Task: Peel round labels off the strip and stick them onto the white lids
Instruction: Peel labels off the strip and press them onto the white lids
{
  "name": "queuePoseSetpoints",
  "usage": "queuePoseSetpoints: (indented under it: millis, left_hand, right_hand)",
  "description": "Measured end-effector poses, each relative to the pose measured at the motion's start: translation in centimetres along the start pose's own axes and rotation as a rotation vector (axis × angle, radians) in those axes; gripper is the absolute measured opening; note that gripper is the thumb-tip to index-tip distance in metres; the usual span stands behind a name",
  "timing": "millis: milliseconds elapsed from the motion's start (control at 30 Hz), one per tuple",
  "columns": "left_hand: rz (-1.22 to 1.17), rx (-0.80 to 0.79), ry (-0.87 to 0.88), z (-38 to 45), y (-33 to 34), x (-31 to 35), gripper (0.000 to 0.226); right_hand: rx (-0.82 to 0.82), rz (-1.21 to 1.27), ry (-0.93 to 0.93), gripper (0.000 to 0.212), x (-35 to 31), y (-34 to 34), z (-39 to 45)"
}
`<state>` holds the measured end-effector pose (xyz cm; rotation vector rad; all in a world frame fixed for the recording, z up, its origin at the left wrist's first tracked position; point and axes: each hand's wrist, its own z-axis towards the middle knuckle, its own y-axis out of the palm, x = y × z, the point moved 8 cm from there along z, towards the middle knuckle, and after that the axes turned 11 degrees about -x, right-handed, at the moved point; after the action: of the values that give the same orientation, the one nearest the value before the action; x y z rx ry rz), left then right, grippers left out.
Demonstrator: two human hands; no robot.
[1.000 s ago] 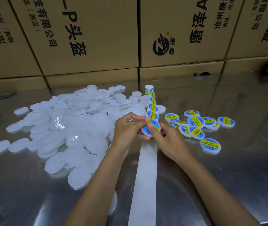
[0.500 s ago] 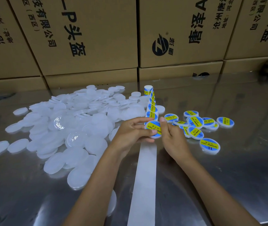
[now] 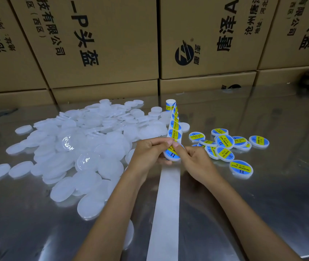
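Two hands point(image 3: 149, 153); about nine labelled lids point(image 3: 224, 141); dozens of plain lids point(image 3: 85, 147).

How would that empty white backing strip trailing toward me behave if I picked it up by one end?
The backing strip would probably droop: it looks thin and lies flat on the steel table. Likely very light. It may slide easily, since the tabletop looks glossy.

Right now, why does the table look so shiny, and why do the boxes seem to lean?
Head view: the metal table mirrors the cardboard boxes and throws glare patches; the wide-angle lens tilts the box edges outward; bright glints sit on the white lids.
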<state>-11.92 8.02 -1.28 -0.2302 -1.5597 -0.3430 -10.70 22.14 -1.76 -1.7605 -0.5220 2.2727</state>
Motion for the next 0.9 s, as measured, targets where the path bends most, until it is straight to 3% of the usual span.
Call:
queuePoseSetpoints:
  millis: [133,233,400,500,633,767,900]
  left_hand:
    - [-0.03,-0.092,-0.04,0.0,0.9,-0.1,0.028]
    - [-0.085,-0.053,-0.038,0.0,0.7,0.0,0.039]
    - [-0.03,0.057,-0.081,0.3,-0.4,-0.2,0.035]
    - [-0.022,0.077,-0.088,0.3,-0.6,-0.4,0.028]
    - [-0.026,0.132,-0.104,0.3,-1.4,-0.8,0.023]
    - [-0.036,0.178,-0.124,0.3,-2.0,-1.1,0.021]
    - [-0.036,0.191,-0.131,0.4,-2.1,-1.3,0.019]
  right_hand:
    - [0.054,-0.079,0.007,0.056,0.2,-0.3,-0.1]
    - [0.205,-0.009,0.091,0.053,1.3,-1.8,0.0]
    - [0.402,0.54,0.332,0.043,5.5,-4.9,0.1]
    - [0.432,0.821,0.365,0.035,6.8,-5.7,0.0]
    - [0.477,1.022,0.366,0.031,7.5,-6.0,-0.1]
    - [0.459,0.934,0.362,0.018,7.1,-5.9,-0.1]
    - [0.484,0.37,0.218,0.011,4.6,-7.0,-0.1]
